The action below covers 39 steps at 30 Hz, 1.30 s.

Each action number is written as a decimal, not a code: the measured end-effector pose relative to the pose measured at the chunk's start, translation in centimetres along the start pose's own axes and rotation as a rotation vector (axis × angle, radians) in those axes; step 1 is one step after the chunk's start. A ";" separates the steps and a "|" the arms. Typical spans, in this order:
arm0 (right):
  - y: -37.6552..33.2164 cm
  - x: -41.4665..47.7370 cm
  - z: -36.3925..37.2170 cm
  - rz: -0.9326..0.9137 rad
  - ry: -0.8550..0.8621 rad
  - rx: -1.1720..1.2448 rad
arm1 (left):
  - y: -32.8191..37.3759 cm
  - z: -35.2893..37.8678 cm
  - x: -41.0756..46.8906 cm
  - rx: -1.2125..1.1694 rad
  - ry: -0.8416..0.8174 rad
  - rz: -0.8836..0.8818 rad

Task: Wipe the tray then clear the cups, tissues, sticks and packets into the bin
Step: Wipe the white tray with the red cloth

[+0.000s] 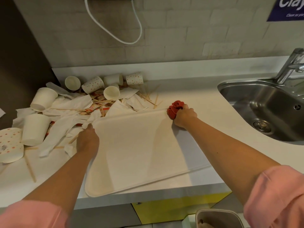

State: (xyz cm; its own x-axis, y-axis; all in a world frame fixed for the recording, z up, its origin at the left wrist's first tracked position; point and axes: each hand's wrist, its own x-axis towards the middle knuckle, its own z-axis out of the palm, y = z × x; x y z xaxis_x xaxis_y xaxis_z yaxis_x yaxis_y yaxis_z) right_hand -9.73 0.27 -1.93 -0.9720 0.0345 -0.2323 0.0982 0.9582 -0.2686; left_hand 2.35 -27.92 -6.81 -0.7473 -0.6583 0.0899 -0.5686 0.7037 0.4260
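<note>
A white tray (136, 150) lies flat on the counter in front of me. My left hand (87, 140) presses on its far left corner. At the far right corner, my right hand (184, 116) is closed around a bunched red cloth (174, 108) that touches the tray's rim. Behind and left of the tray lies a heap of paper cups (43, 98), crumpled tissues (72, 106), wooden sticks (154, 99) and red-printed packets (93, 106). The bin (217, 218) stands on the floor at the bottom right, below the counter edge.
A steel sink (269, 109) with a tap (291, 66) is sunk into the counter at the right. A white cable (115, 35) hangs down the brick wall. A dark panel closes the left side. A yellow cabinet front (172, 209) sits under the counter.
</note>
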 end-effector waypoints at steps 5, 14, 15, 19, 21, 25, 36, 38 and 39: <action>0.3 -1.2 -1.1 -0.118 -0.051 -0.178 | 0.1 -0.3 -0.3 -0.052 0.018 -0.010; 4.4 -6.1 -2.1 -0.029 -0.210 -0.171 | 0.2 -0.6 -0.5 -0.083 0.005 0.005; 5.0 -6.7 -2.1 -0.022 -0.218 -0.172 | 0.1 -0.6 -0.5 -0.087 0.001 0.005; 6.2 -9.0 -1.8 0.006 -0.239 -0.156 | 0.0 -0.5 -0.3 -0.107 -0.009 0.002; 6.2 -10.2 -1.6 0.013 -0.227 -0.136 | -0.1 -0.5 -0.3 -0.116 -0.014 0.007; 4.3 -12.8 -0.3 -0.088 -0.217 -0.182 | -0.3 -0.4 -0.1 -0.108 -0.030 0.020; -5.1 -17.2 4.6 -0.331 -0.335 0.108 | -0.3 -0.5 -0.1 -0.106 -0.037 -0.004; -4.8 -17.0 4.1 -0.308 -0.394 0.419 | -0.3 -0.6 -0.1 -0.132 -0.049 -0.017; -4.4 -16.7 3.6 -0.282 -0.397 0.565 | -0.3 -0.7 0.0 -0.139 -0.055 -0.019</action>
State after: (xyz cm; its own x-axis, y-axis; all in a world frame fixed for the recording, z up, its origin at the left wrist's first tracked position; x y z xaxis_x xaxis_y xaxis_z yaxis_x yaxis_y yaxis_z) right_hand 6.83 -5.56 -0.26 -0.8368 -0.3990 -0.3750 0.0554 0.6196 -0.7830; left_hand 2.76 -28.37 -6.33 -0.7568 -0.6528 0.0323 -0.5328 0.6448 0.5481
